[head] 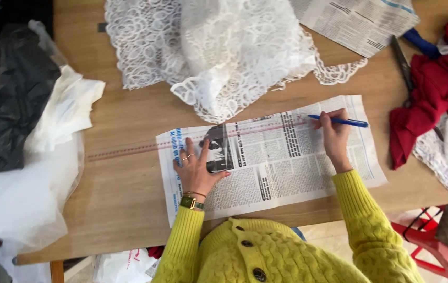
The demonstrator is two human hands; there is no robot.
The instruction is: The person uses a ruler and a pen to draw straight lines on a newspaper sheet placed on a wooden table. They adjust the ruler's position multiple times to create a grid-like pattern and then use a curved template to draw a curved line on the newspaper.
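On newspaper [287,157], left hand [195,167] flat on faint ruler [145,147], right hand [334,136] gripping pen [342,121]

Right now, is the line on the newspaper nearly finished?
I cannot see any drawn line. Done: the newspaper lies flat on the table with the clear ruler across it. In hand: the left hand presses the ruler; the right hand holds the pen near its right end.
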